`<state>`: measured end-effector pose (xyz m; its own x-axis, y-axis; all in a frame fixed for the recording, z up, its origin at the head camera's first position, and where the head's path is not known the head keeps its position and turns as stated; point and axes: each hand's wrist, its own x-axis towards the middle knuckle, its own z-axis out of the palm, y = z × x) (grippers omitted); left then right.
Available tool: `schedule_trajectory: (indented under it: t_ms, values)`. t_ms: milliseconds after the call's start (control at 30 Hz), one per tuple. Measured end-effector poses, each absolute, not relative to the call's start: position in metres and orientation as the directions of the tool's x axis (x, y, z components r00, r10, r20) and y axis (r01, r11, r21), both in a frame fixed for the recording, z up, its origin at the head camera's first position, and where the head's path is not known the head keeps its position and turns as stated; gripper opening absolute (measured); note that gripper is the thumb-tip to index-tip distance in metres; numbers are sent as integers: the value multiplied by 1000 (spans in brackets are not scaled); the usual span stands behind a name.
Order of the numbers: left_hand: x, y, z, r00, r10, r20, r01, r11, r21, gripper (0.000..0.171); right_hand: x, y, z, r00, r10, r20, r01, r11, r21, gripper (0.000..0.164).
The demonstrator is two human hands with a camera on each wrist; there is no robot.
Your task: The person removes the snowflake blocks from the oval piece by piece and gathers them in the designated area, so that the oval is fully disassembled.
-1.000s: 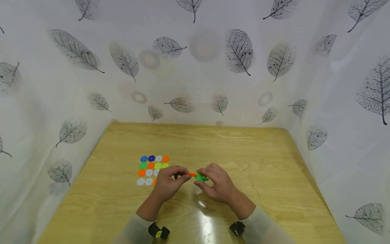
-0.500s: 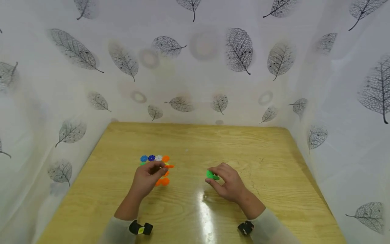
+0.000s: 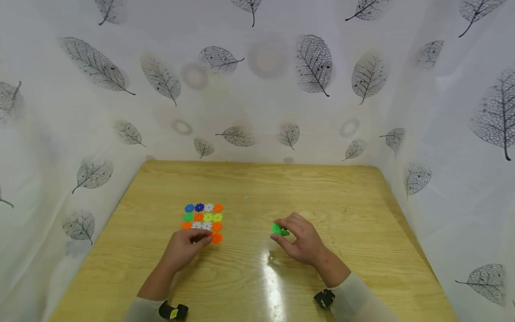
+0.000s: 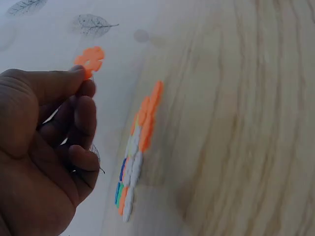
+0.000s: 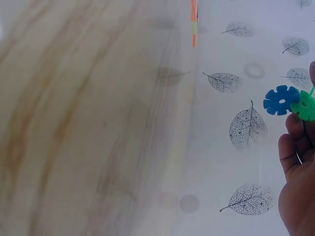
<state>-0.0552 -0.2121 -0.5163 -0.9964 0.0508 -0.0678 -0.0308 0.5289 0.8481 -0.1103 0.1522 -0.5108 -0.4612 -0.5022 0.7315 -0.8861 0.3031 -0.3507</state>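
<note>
In the left wrist view, my left hand (image 4: 44, 142) pinches an orange notched snowflake disc (image 4: 91, 59) between thumb and forefinger. Seen from the head, that left hand (image 3: 183, 250) is over the near side of a grid of flat discs (image 3: 208, 217) and hides part of its front row. My right hand (image 3: 301, 239), farther right above the table, grips green snowflake discs (image 3: 277, 229) at its fingertips. A blue disc (image 5: 281, 100) is joined to a green one (image 5: 305, 104) there, as the right wrist view shows.
The grid on the wooden table (image 3: 257, 188) has blue, white, orange, green and yellow discs laid flat in rows. A white curtain (image 3: 265, 107) printed with leaves stands behind the table and along both sides.
The orange disc was against the green discs one second ago. My left hand has since carried it left to the grid's near edge, while my right hand shifted slightly right with the green discs.
</note>
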Motion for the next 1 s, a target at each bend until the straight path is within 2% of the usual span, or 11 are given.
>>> schedule_trajectory:
  t_ms: [200, 533, 833, 1000]
  values:
    - [-51, -223, -521, -984, 104, -148, -53, 614, 787, 14, -111, 151, -510, -444, -502, 742, -895, 292, -338, 32]
    - [-49, -236, -525, -977, 87, -195, -80, 697, 713, 11, -110, 150, -509, -432, -499, 751, -901, 272, -337, 32]
    - [-53, -235, -527, -958, 19, -285, -185, 719, 670, 15, -109, 149, -510, -417, -498, 761, -908, 260, -328, 33]
    - [-56, -236, -528, -954, -8, -301, -215, 718, 662, 16, -109, 149, -510, -429, -495, 756, -902, 269, -336, 33]
